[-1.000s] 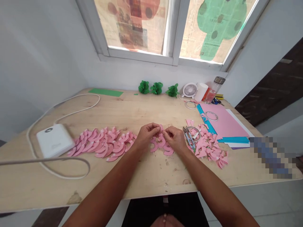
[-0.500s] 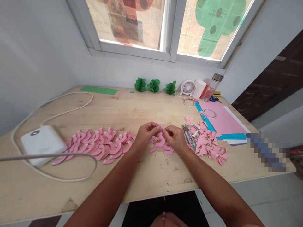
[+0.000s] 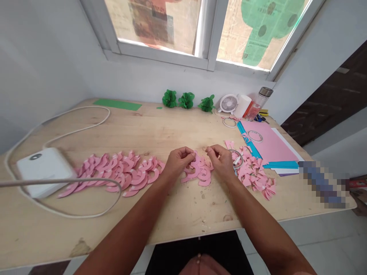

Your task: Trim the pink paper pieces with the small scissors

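My left hand point(image 3: 177, 162) pinches a curved pink paper piece point(image 3: 195, 162) just above a small heap of the same pieces point(image 3: 200, 173) at the table's middle. My right hand point(image 3: 221, 160) is a little to the right, fingers pinched together; what they hold is too small to make out. A long spread of pink curved pieces point(image 3: 120, 175) lies to the left of my left hand. Pink offcuts point(image 3: 255, 173) lie right of my right hand, with a tape ring point(image 3: 237, 157) partly behind it.
A white box point(image 3: 43, 170) with a looping cable point(image 3: 71, 131) sits at the left. Green paper balls point(image 3: 186, 100), a small fan point(image 3: 228, 104), a bottle point(image 3: 258, 104), pink and blue sheets point(image 3: 266, 145) and tape rings point(image 3: 254, 136) are at the back right. A green sheet point(image 3: 117, 104) lies far left.
My right hand has pulled away to the right from the pink piece, which stays in my left hand. The view has shifted slightly.
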{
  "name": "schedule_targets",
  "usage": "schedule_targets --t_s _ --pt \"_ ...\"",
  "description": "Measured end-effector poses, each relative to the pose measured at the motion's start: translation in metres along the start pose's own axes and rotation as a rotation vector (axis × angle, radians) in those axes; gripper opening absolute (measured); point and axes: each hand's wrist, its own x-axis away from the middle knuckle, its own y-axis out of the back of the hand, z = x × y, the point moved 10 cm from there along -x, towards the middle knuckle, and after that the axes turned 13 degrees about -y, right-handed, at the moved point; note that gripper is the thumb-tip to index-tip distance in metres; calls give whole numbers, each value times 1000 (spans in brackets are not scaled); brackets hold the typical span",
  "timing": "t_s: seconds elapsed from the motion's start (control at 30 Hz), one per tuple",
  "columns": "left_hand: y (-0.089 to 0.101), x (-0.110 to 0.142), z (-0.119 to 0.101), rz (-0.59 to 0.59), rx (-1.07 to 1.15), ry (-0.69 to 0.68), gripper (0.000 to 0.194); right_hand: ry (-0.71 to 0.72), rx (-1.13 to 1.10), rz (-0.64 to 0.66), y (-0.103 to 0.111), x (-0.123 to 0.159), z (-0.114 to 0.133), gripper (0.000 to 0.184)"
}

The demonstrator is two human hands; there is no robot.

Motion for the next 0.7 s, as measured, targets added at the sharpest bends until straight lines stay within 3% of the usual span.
schedule_targets --t_s 0.2,0.47,0.57,0.7 --pt "-4 4 7 39 -48 45 19 -179 -173 -97 24 -12 -22 28" --pt "1 3 7 41 -197 -9 14 -225 -304 -215 69 -19 -22 23" --pt "2 -1 3 56 -317 -104 9 -233 -176 -185 84 -20 -21 21" --pt "1 -3 -6 83 -553 -244 6 -202 262 -111 84 -17 -25 21"
